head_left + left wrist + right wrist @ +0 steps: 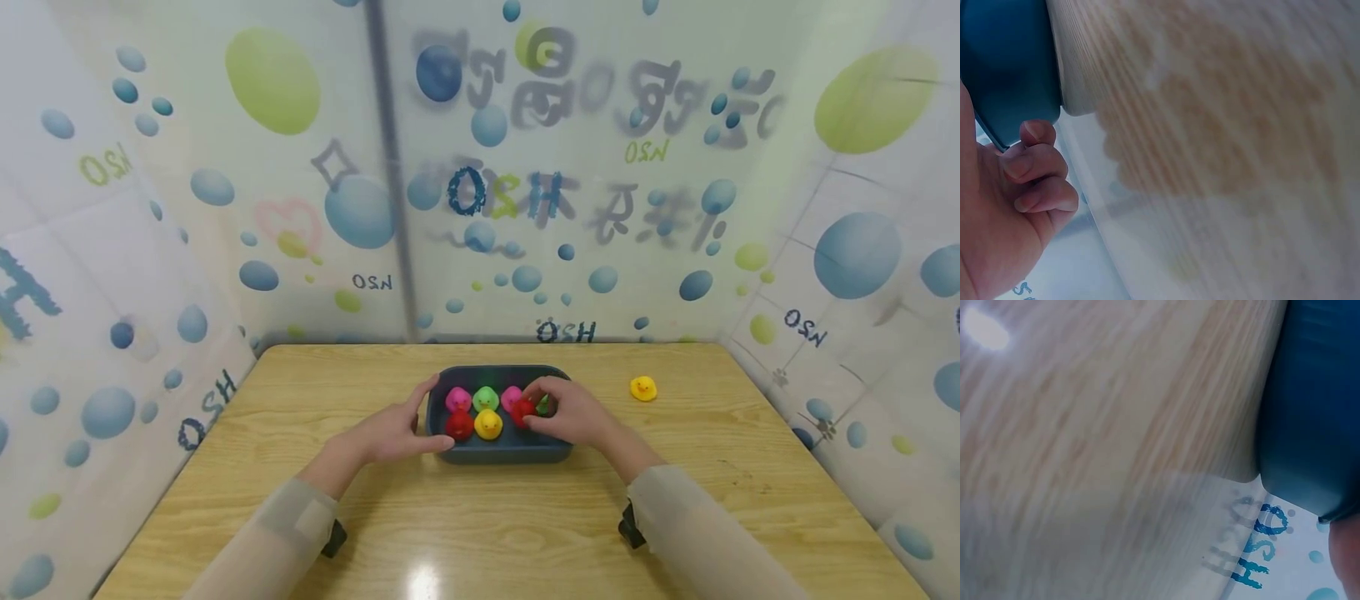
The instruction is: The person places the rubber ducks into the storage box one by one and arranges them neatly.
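A dark blue rectangular box [501, 456] stands on the table with several small rubber ducks in it. My left hand [382, 432] holds the box by its left end, thumb at the front corner and index finger along the back corner. In the left wrist view its other fingers [1047, 159] are curled beside the box wall. Over the box's right half, my right hand [573, 410] pinches a red duck [521, 412] between thumb and fingers. A green duck [543, 406] is partly hidden beneath that hand. In the box's left half sit a yellow duck [488, 425] and another red duck [460, 425].
Pink ducks [458, 399] and a green duck [486, 399] form the box's back row. Outside it, a yellow duck [643, 388] sits on the wooden table [480, 525], right of the box. Patterned curtain sheets [480, 275] stand behind the table and on both sides.
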Available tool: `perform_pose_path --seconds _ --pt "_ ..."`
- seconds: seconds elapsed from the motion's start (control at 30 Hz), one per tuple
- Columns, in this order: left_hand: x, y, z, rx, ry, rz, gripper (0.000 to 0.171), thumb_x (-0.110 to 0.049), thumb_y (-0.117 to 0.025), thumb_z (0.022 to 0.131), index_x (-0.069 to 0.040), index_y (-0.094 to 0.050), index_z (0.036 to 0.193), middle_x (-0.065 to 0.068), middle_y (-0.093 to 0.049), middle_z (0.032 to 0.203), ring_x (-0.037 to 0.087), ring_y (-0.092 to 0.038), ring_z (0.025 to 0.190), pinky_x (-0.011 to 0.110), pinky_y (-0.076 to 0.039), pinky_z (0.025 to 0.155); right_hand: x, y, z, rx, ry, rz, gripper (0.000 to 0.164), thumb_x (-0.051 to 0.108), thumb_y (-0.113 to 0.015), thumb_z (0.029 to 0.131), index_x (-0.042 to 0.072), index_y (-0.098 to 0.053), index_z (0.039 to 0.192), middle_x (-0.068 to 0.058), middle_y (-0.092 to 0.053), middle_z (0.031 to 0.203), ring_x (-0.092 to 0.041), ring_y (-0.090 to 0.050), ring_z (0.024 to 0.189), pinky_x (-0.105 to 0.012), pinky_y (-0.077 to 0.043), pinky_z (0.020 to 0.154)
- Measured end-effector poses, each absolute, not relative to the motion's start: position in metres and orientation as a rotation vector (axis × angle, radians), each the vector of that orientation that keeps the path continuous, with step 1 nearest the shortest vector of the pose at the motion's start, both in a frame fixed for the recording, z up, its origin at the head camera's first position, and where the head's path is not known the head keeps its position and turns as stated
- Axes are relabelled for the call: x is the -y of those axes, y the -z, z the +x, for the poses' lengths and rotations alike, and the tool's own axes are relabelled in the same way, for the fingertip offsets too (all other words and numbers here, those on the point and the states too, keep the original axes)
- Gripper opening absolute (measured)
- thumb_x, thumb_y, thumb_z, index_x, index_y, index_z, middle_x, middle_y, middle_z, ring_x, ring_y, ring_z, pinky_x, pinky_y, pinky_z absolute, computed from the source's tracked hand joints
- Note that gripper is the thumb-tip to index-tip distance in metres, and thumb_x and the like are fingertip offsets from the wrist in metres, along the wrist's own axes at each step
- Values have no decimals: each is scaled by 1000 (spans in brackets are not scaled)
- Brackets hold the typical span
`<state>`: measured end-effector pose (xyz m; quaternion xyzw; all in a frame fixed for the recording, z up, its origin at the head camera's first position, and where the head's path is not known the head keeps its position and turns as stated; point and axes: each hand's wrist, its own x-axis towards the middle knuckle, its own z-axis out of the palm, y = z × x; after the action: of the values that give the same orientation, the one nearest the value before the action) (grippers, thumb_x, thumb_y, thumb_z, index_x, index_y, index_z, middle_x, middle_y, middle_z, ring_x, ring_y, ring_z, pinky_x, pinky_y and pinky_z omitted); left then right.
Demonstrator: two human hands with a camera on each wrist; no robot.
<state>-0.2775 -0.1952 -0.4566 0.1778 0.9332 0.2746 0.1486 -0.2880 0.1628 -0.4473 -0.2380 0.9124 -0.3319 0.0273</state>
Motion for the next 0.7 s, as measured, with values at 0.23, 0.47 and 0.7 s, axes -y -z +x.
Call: perform_pose_path --seconds 0.23,0.47,0.7 --pt "194 455 -277 -2670 -802 527 121 -77 -73 92 -36 1 177 7 -69 92 22 -63 82 38 -49 71 -157 448 -288 -2850 855 -685 28 31 -85 95 25 -75 120 6 -76 114 -14 -61 89 -35 -56 84" --pt "194 452 -276 -2664 -812 531 121 -77 -73 92 -34 1 178 7 -68 92 22 -63 81 37 -48 70 -152 448 -290 -2892 670 -633 26 36 -86 96 30 -74 118 9 -76 115 -15 -62 101 -45 -52 103" --pt "195 455 -277 -2666 -807 539 121 -77 -73 92 -34 0 178 6 -68 92 21 -63 83 36 -49 73 -150 448 -290 -2888 625 -656 29 36 -87 96 27 -74 120 8 -77 117 -16 -65 108 -53 -46 112"
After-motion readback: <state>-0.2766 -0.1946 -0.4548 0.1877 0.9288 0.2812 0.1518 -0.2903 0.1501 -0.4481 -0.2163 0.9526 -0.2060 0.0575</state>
